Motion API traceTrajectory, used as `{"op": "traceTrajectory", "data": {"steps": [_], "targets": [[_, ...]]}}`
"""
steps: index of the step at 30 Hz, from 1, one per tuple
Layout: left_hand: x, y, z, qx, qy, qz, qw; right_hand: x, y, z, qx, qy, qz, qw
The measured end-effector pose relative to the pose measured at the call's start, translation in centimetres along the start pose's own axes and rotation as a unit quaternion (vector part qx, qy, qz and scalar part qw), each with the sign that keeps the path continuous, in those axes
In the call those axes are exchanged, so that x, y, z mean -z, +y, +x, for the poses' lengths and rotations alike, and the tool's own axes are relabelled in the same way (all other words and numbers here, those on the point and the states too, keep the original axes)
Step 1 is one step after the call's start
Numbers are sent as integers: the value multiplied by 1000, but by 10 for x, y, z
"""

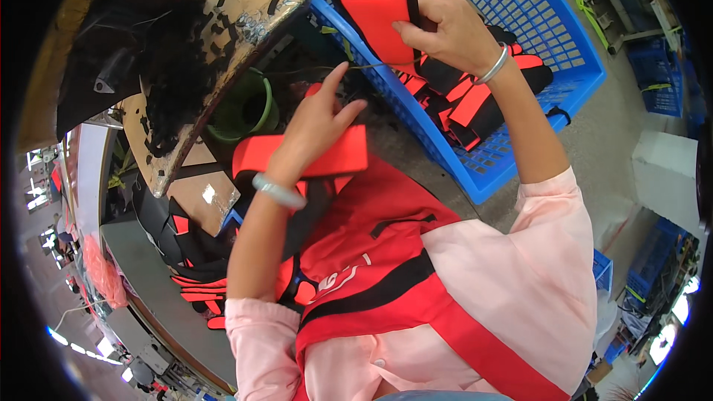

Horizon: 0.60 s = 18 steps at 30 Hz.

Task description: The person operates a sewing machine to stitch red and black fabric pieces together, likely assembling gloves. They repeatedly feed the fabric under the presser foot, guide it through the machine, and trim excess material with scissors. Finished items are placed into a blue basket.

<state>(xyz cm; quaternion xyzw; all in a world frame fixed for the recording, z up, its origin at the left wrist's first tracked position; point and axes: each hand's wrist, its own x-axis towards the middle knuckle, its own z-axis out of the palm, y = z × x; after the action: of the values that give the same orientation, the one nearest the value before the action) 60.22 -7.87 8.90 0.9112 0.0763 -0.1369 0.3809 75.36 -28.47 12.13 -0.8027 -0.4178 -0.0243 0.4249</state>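
My right hand (448, 28), wearing a bracelet, pinches the black edge of a bright orange fabric piece (380, 24) above the rim of the blue basket. The left hand (317, 122) is over my lap, its index finger and thumb stretched apart; nothing shows between them. Beneath that hand, another orange strip with black fabric (338, 156) lies across the red apron (371, 215). Several orange-and-black pieces (475, 100) are piled inside the blue plastic basket (483, 186), in disorder.
On the left, a wooden worktable (249, 11) carries black fabric and scattered black scraps. Below it stands a green bucket (260, 104). More orange-and-black pieces (200, 289) are heaped beside my left arm on a grey surface (141, 260). A pale box (661, 171) sits at the right.
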Motion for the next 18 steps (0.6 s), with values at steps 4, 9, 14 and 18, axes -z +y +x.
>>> {"op": "traceTrajectory", "data": {"steps": [4,9,14,18], "targets": [[-46,-19,44,-23,12,-25,999,4,-8,-6,-35,-7,68,997],[-82,-32,60,-25,-68,16,997,6,7,-10,-53,44,109,992],[-74,-4,11,-132,-143,36,980,51,6,11,-100,21,-174,979],[-64,17,-12,-195,-171,49,965,88,13,35,-131,183,188,956]]}}
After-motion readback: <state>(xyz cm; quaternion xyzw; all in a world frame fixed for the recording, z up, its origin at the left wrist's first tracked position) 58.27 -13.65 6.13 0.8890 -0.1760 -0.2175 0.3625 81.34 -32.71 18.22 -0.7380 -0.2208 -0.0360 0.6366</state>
